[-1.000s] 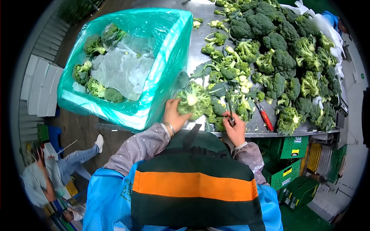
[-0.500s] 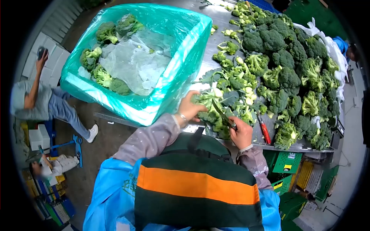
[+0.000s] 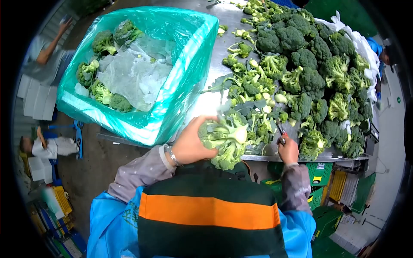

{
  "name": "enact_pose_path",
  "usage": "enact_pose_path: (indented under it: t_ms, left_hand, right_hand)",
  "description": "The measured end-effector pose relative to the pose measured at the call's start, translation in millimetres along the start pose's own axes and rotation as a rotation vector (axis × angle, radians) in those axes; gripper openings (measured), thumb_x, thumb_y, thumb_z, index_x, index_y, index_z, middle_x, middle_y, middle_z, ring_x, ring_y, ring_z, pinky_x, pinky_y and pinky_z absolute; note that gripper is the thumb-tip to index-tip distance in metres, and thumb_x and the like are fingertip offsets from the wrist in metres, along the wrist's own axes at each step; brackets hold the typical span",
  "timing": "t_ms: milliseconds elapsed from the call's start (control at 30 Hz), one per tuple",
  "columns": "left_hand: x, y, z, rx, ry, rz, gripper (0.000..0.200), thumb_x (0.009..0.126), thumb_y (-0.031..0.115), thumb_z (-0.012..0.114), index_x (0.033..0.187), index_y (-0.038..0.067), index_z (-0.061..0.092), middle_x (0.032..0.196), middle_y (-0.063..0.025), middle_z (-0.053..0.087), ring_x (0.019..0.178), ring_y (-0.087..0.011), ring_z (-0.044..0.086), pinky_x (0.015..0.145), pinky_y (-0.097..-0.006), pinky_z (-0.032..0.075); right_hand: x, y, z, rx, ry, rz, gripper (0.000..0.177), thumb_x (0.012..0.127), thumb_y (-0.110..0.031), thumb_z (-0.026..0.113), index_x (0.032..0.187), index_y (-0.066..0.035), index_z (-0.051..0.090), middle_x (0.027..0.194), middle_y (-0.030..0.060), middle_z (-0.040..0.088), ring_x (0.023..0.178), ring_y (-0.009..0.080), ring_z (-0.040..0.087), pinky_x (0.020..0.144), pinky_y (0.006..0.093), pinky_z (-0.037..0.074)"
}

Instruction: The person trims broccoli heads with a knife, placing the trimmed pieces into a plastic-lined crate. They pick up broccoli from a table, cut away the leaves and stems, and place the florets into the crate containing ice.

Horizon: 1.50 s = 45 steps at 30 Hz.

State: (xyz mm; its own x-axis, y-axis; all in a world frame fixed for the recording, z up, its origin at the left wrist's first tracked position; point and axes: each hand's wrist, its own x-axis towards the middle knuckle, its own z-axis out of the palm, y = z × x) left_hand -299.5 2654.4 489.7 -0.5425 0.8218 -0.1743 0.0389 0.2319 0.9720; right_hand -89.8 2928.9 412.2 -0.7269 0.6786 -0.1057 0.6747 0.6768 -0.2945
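My left hand (image 3: 193, 141) is wrapped round a broccoli head (image 3: 228, 137) whose cut stem faces up, just beyond the apron's top edge. To the right, my right hand (image 3: 288, 150) grips a knife (image 3: 281, 129); its blade points away from me over the table edge. Trimmed florets and stem pieces (image 3: 251, 88) lie on the metal table (image 3: 215, 71) beyond both hands. A large heap of broccoli (image 3: 312, 77) covers the right side. At the left, a box lined with green plastic (image 3: 189, 64) holds several broccoli heads and translucent sheets with whitish lumps.
A white cloth (image 3: 359, 47) borders the heap's far right side. Green crates (image 3: 320, 174) stand below the table at the right. One person (image 3: 47, 60) is at the upper left, another (image 3: 53, 147) is lower left, and part of a person (image 3: 378, 49) shows at the right.
My left hand has moved nearer to me and lifted the broccoli, stem now upward. My right hand with the knife has moved right, away from it. The view has shifted.
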Motion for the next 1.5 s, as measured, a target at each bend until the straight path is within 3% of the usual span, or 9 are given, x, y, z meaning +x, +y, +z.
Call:
enact_pose_path:
  t_ms: [100,200,333,400,467,767,900,1300,1500]
  left_hand:
    - [2,7,8,0.302,0.172,0.184,0.061,0.056,0.008,0.071,0.113,0.007,0.049,0.108,-0.0125,0.047,0.108,-0.0278,0.045,0.095,-0.0361,0.036]
    - [15,-10,24,0.305,0.236,0.218,0.066,0.057,0.014,0.072,0.119,0.011,0.050,0.109,-0.0173,0.048,0.107,-0.0333,0.047,0.092,-0.0389,0.039]
    - [18,-2,26,0.349,0.088,0.192,0.072,0.056,0.014,0.069,0.125,0.016,0.045,0.104,-0.0203,0.042,0.083,-0.0389,0.055,0.073,-0.0410,0.046]
    - [15,8,26,0.347,0.111,0.197,0.073,0.054,0.012,0.069,0.123,0.016,0.046,0.100,-0.0184,0.039,0.081,-0.0359,0.053,0.067,-0.0408,0.044]
    - [21,10,26,0.347,0.160,0.163,0.072,0.054,0.016,0.071,0.122,0.016,0.046,0.099,-0.0163,0.038,0.084,-0.0334,0.051,0.067,-0.0387,0.043]
    - [26,5,26,-0.024,0.081,0.123,0.091,0.070,0.027,0.077,0.140,0.017,0.020,0.124,-0.0103,0.032,0.092,-0.0195,0.047,0.069,-0.0295,0.048]
    - [26,-11,9,-0.149,-0.066,-0.001,0.057,0.074,0.019,0.073,0.123,0.006,0.048,0.108,-0.0083,0.054,0.085,-0.0128,0.056,0.069,-0.0262,0.049]
    - [-21,-21,-16,-0.220,-0.212,-0.217,0.053,0.078,0.007,0.070,0.124,0.002,0.046,0.106,-0.0053,0.051,0.093,-0.0095,0.053,0.079,-0.0221,0.047]
    - [-36,35,-67,-0.249,-0.522,-0.002,0.066,0.078,0.009,0.070,0.133,0.004,0.035,0.122,-0.0082,0.046,0.104,-0.0148,0.052,0.088,-0.0278,0.046]
  right_hand:
    - [-7,-32,-25,0.325,0.000,-0.177,0.023,0.070,-0.002,0.056,0.092,-0.006,0.063,0.080,0.0164,0.064,0.075,0.0330,0.062,0.066,0.0354,0.048]
    - [-9,-62,-29,0.516,0.112,-0.422,0.025,0.073,0.003,0.055,0.097,0.003,0.059,0.083,0.0147,0.064,0.076,0.0254,0.062,0.067,0.0322,0.047]
    - [-20,-97,-31,1.063,-0.182,-0.134,0.055,0.078,-0.006,0.060,0.128,-0.001,0.038,0.084,0.0051,0.058,0.067,0.0107,0.052,0.058,0.0209,0.040]
    - [-8,-102,-9,0.956,-0.073,-0.397,0.044,0.085,-0.013,0.056,0.127,-0.005,0.043,0.095,0.0041,0.056,0.054,0.0050,0.041,0.048,0.0205,0.033]
    - [-6,-100,-10,1.098,-0.336,-0.065,0.043,0.082,-0.010,0.056,0.124,-0.004,0.046,0.090,0.0025,0.053,0.053,0.0047,0.040,0.048,0.0210,0.033]
    - [41,-84,-24,1.147,-0.108,-0.095,0.034,0.074,-0.009,0.070,0.104,0.000,0.059,0.073,-0.0002,0.057,0.062,0.0067,0.049,0.055,0.0216,0.039]
    - [96,-59,-74,1.164,0.120,-0.047,0.027,0.077,-0.011,0.069,0.101,-0.004,0.060,0.063,-0.0049,0.050,0.045,0.0041,0.037,0.041,0.0222,0.027]
    - [296,100,-279,-0.239,0.878,-0.038,0.049,0.075,-0.036,0.067,0.116,-0.010,0.055,0.085,0.0191,0.064,0.080,0.0332,0.062,0.071,0.0407,0.048]
    - [302,133,-202,0.338,0.493,-0.063,0.030,0.080,-0.018,0.065,0.102,0.002,0.061,0.088,0.0089,0.064,0.082,0.0146,0.058,0.075,0.0276,0.045]
